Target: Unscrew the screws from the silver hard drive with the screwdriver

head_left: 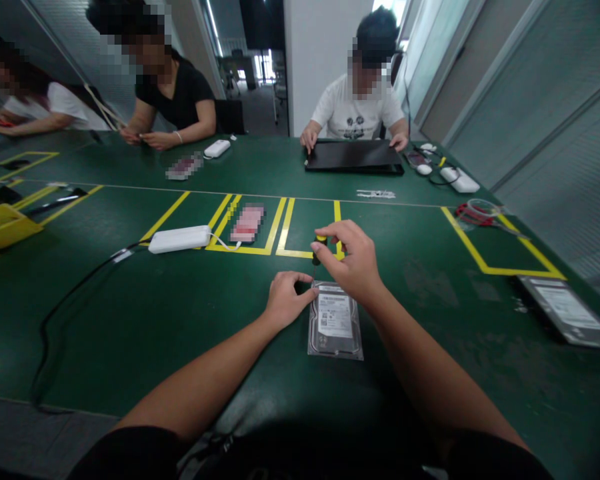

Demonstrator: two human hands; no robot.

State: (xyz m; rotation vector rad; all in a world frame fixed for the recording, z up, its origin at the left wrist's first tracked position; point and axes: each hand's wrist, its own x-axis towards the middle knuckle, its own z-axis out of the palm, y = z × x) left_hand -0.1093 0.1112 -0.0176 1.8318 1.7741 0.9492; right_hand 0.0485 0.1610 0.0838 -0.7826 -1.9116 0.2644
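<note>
A hard drive [336, 320] with a white label lies flat on the green table in front of me. My left hand [286, 300] is at its far left corner, thumb and forefinger curved around that corner and holding the drive. Between the thumb and fingers of my right hand [353, 257] is a small screwdriver [316, 257] with a black and yellow handle. It stands upright, its thin shaft pointing down at the same corner. Whether the tip sits in a screw is too small to tell.
A white power strip [180, 239] with a black cable lies to the left, beside a phone [248, 223]. Another hard drive [573, 312] rests at the right, near a clear round container [480, 211]. Across the table, a person handles a black panel [354, 157]; two others sit left.
</note>
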